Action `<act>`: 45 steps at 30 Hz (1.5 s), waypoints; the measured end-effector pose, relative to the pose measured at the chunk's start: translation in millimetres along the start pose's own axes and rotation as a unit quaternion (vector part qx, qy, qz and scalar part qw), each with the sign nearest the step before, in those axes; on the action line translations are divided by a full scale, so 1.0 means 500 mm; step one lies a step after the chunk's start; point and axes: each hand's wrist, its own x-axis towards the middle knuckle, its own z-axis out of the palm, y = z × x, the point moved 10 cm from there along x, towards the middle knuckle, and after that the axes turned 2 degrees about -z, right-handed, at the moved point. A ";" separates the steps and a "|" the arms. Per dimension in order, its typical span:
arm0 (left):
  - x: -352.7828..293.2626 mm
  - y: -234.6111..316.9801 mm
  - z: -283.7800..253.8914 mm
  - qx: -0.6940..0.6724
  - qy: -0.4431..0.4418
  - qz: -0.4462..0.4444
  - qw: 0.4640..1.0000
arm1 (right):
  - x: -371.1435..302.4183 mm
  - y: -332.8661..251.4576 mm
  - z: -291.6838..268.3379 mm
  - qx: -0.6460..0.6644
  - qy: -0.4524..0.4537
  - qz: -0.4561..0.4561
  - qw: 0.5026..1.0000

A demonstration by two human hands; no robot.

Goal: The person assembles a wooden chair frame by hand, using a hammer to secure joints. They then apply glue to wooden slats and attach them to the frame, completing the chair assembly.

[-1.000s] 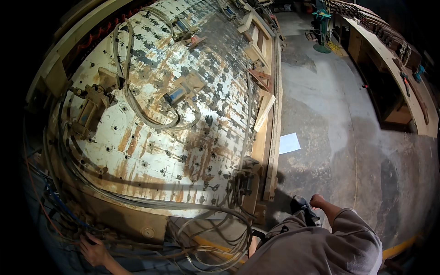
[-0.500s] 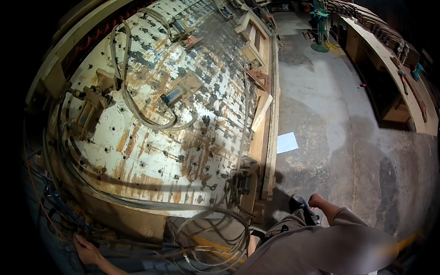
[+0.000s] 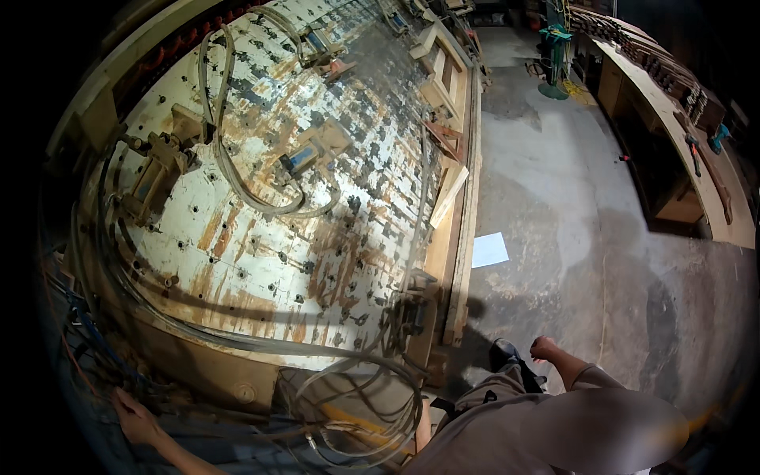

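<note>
My left hand point(image 3: 136, 418) reaches into the dark lower left corner, beside a tangle of hoses and valve parts point(image 3: 119, 364). Its fingers look bent together at the tip; whatever they grip there is too dark to make out. My right hand point(image 3: 543, 349) hangs in a loose fist above the floor, near my dark shoe point(image 3: 503, 353), with nothing visible in it. Between the two hands, grey hoses point(image 3: 360, 366) lie in loops by the near edge of a big worn white table point(image 3: 237, 273) full of holes.
Pneumatic clamps point(image 3: 158, 178) and a long hose point(image 3: 231, 170) sit on the table. Wooden boards point(image 3: 453, 261) run along its right side. On the concrete floor lies a white sheet point(image 3: 490, 249). A green stand point(image 3: 554, 63) and a wooden bench point(image 3: 701, 111) with tools stand at right.
The view has shifted slightly. My left hand has moved a little up and left in the picture, still beside the hoses. The right hand stays in its loose fist.
</note>
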 end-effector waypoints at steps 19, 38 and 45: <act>-0.720 0.972 -0.287 -0.487 -0.319 -0.021 0.813 | 0.096 0.264 -0.249 0.149 -0.003 0.057 0.987; -1.543 1.948 -0.315 -0.245 -0.915 -0.264 0.180 | 0.546 0.195 -1.087 0.246 0.088 -0.038 0.965; -1.267 2.648 -0.248 -0.325 -0.870 0.044 0.369 | 0.707 0.347 -1.441 0.372 0.160 0.098 0.909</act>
